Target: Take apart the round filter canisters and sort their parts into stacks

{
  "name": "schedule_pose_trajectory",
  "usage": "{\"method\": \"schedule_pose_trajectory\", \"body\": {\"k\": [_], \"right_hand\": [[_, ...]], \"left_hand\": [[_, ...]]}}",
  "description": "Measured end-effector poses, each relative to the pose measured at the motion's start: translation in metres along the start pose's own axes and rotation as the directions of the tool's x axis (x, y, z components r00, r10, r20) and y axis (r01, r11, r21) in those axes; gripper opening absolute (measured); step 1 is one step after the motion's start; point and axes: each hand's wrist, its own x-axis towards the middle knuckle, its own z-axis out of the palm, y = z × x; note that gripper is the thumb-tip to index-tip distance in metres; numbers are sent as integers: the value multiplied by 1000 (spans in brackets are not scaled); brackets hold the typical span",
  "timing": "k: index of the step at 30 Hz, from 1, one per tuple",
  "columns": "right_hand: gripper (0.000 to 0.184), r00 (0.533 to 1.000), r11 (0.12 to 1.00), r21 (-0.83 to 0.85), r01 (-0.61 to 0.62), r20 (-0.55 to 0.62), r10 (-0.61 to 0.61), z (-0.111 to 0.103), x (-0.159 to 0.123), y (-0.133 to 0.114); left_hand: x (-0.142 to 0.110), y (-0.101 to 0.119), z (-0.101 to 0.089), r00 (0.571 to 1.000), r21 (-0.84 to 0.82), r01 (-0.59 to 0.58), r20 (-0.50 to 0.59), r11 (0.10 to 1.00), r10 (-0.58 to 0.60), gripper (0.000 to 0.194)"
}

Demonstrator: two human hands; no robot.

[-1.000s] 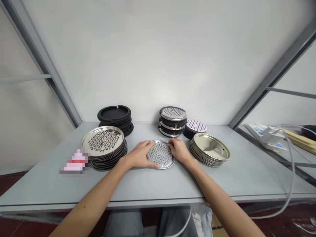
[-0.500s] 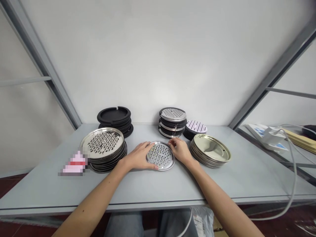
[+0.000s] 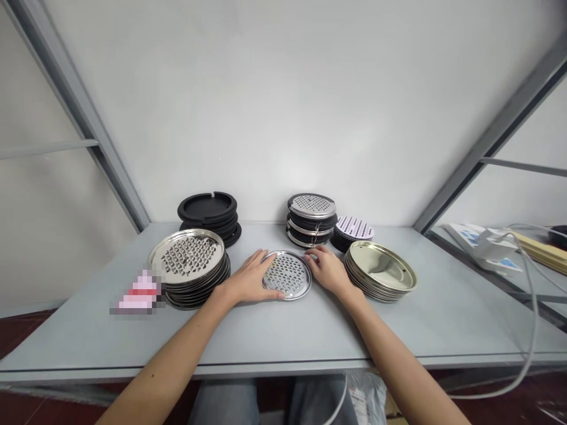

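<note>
A round metal grater plate (image 3: pixel 287 275) lies near the middle of the table, its perforated face up. My left hand (image 3: pixel 252 279) grips its left side, thumb at the near rim and fingers at the far rim. At the upper right rim, my right hand (image 3: pixel 326 270) has its fingers curled in against the plate's edge; the fingertips are partly hidden. To the left stands a stack of larger grater discs (image 3: pixel 188 258), the top one toothed. Right of my right hand is a stack of gold-coloured round lids (image 3: pixel 381 265).
Black round trays (image 3: pixel 208 209) are stacked at the back left. At the back centre, perforated plates alternate with black rings in a pile (image 3: pixel 312 206). Beside it sit black discs under a pale striped one (image 3: pixel 354 227). A white cable (image 3: pixel 534 319) hangs on the right.
The grater plate has shifted slightly away from me and to the left, with my left hand still on it. My right hand stays at its upper right edge. The view has turned slightly.
</note>
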Motion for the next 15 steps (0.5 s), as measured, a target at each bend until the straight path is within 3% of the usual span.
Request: {"method": "schedule_pose_trajectory", "body": {"k": [8,12,15], "right_hand": [[34,982,977,129,172,56,-180,2,2,-4],[36,988,969,211,125,67,-142,2,4,-4],[27,996,944,327,37,69,-62,1,7,-3]], "left_hand": [[-1,0,0,1000,14,2,28,1000,-2,108],[-1,1,-1,1000,-9,-8,15,1000,8,106],[-1,3,-2,999,-43,-20,-30,999,19,105]]}}
